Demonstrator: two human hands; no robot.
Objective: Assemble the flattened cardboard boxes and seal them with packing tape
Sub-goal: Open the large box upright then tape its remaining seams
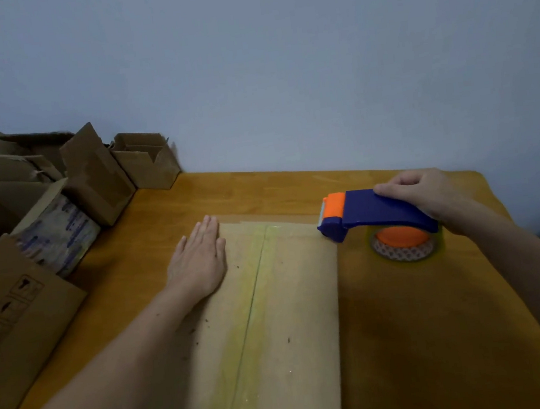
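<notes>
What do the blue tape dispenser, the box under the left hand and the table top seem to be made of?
The tape dispenser looks like moulded plastic: a smooth, evenly coloured blue and orange shell. The box is brown cardboard, matte, with a glossy clear tape strip along its seam. The table seems varnished wood, orange-brown with a soft sheen; laminate is possible.

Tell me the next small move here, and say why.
Probably slide the left hand right onto the tape strip and rub it down. The strip already covers the centre seam of the box, with shiny wrinkles at its near end. The left hand lies flat just beside it, and the right hand grips the tape dispenser at the box's far right edge, away from the seam.
</notes>
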